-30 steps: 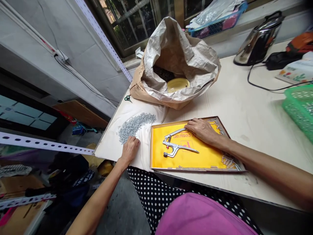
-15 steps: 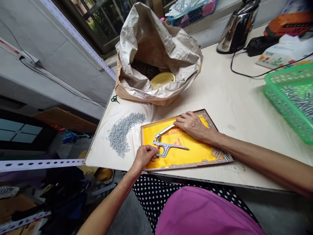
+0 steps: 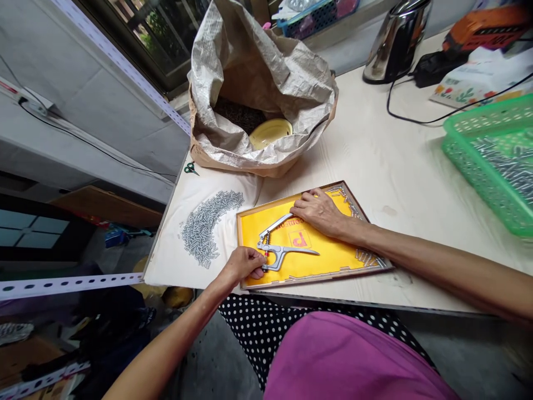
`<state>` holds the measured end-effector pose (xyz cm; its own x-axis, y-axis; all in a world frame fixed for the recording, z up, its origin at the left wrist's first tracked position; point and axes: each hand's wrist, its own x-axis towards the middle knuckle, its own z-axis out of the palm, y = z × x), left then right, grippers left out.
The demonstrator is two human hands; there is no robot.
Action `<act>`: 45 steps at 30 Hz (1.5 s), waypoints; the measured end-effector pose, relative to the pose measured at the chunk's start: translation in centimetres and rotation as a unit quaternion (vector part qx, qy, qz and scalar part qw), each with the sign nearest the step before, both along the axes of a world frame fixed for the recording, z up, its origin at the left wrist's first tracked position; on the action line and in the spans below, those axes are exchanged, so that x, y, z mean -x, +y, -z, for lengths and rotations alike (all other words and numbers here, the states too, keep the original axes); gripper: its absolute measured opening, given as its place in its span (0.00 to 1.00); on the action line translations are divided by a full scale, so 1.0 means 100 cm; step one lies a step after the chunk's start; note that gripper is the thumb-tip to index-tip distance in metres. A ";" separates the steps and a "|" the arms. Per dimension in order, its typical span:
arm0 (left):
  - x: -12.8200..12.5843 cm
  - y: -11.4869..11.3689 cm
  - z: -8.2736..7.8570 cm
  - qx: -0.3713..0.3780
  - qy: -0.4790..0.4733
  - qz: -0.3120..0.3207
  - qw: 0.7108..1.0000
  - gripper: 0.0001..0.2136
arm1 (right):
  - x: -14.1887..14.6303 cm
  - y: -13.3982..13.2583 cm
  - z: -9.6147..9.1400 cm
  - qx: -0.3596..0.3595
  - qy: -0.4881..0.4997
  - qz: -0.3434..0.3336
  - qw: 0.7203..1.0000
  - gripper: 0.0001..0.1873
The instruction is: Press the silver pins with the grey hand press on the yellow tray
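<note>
A pair of silver hand-press pliers (image 3: 281, 251), with a spring and a red part near the jaw, lies over a shallow tray with a yellow lining (image 3: 245, 222). My right hand (image 3: 318, 212) is closed on the end of the upper handle; the lower handle points free to the right. At the jaw's left side, my left hand (image 3: 245, 263) is pinched shut, and whatever sits between its fingertips is hidden or too small to name. Small metal pins (image 3: 366, 257) lie along the tray's right side. Left of the tray, many more small metal pieces (image 3: 202, 228) form a curved pile on white cloth.
An open woven sack (image 3: 266, 161) with a yellow dish (image 3: 270, 132) inside stands behind the tray. Green scissors (image 3: 190, 168) lie by the sack. A green basket (image 3: 478, 194) of metal pieces stands right. An electric kettle (image 3: 393, 47) and black cable (image 3: 410, 120) are at the back.
The whole view has shifted slightly, so things sit a little further left and higher. Both hands keep their places on the pliers, and the handles stay spread apart.
</note>
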<state>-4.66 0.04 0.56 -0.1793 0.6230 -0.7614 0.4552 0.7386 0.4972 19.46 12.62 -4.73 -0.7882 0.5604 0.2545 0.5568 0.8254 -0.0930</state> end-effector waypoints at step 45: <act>0.001 -0.024 0.009 -0.061 0.039 0.219 0.973 0.22 | -0.004 -0.042 -0.011 0.128 -0.048 -0.072 0.988 0.49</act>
